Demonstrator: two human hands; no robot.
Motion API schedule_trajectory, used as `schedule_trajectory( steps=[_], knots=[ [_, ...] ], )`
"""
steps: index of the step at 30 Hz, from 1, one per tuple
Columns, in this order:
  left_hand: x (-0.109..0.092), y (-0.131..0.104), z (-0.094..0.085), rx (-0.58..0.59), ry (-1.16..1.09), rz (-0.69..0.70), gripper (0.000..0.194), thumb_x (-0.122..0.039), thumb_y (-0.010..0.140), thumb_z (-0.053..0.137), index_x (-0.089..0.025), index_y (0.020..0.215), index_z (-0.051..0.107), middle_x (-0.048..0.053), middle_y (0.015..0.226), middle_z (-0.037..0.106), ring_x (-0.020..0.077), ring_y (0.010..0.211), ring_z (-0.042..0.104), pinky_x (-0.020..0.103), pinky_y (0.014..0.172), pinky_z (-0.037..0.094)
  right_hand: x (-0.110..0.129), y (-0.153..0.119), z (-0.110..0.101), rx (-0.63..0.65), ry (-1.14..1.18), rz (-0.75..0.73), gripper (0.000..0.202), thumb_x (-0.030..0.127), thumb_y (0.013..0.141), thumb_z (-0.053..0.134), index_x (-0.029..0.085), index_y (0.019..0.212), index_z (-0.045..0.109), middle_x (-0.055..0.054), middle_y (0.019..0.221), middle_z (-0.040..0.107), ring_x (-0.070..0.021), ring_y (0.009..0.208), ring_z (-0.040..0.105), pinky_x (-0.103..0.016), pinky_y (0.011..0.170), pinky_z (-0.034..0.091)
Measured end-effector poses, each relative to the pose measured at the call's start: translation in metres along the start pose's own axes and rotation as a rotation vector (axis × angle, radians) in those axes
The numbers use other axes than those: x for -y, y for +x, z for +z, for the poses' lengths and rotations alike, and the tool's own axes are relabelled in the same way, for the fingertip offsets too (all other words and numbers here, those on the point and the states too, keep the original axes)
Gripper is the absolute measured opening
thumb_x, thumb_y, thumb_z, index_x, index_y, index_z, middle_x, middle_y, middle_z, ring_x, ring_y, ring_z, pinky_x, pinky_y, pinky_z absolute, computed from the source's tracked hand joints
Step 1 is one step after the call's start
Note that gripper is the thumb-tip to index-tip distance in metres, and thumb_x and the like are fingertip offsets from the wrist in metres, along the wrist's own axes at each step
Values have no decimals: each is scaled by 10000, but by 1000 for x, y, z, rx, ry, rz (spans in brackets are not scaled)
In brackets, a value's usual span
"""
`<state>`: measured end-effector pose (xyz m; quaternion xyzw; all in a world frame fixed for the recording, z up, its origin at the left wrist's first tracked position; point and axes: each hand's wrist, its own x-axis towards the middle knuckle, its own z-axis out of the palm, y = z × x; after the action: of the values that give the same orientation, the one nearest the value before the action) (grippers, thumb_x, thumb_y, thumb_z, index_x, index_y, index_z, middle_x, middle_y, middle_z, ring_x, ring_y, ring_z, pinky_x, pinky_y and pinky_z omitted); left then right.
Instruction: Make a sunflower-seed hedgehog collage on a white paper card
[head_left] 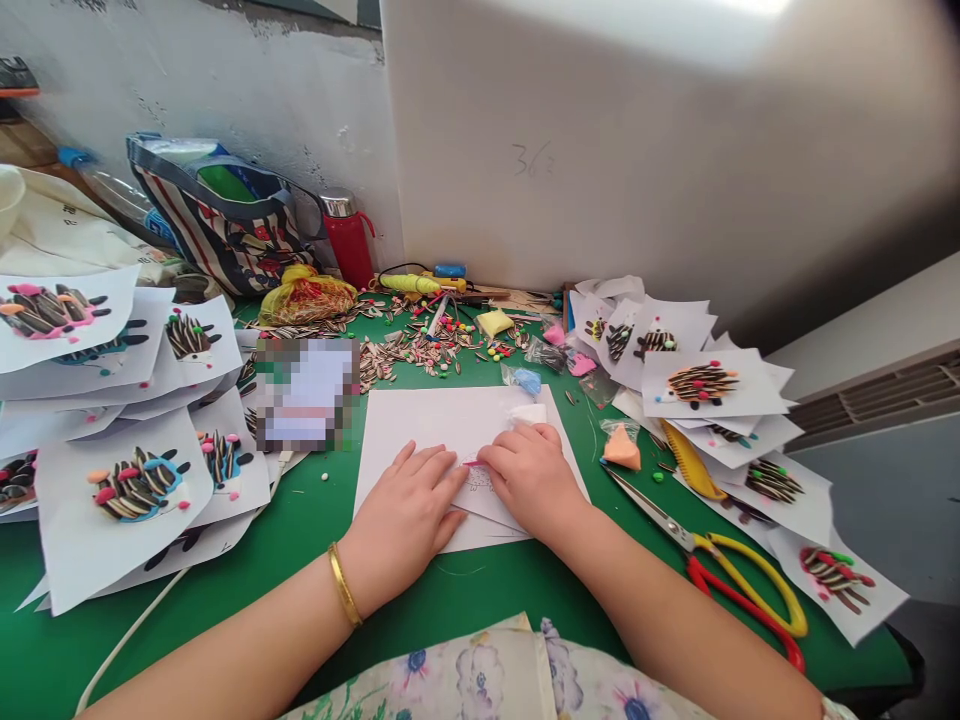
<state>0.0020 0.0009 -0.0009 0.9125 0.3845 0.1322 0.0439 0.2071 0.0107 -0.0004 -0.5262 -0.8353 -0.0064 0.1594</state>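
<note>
The thin white paper sheet (409,412), with what looks like another sheet beneath it, lies on the green desk (315,520). A small drawing in dark lines (478,479) is on the paper, between the two hands. The left hand (412,495) lies on the paper, palm down, with its fingers laid out. The right hand (529,475) has bent fingers at a tiny bright pink strip (472,463) on the paper; I cannot tell if they pinch it or press it.

The paper looks light and bendy, and may slide or crease, so it is best held flat near its edges. The pink strip looks soft and easy to squash, so a gentle hold at one end should be best.
</note>
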Motion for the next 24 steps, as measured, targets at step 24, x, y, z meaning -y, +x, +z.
schedule_trajectory(
  steps=[24],
  knots=[
    [-2, -1, -2, 7, 22, 12, 393, -337, 906, 588, -193, 1271, 584, 120, 1300, 600, 294, 1253, 516, 531, 1139, 318, -1, 0, 1, -10, 4, 7, 129, 161, 884, 600, 234, 857, 704, -13, 806, 676, -177, 844, 501, -364, 869, 229]
  ],
)
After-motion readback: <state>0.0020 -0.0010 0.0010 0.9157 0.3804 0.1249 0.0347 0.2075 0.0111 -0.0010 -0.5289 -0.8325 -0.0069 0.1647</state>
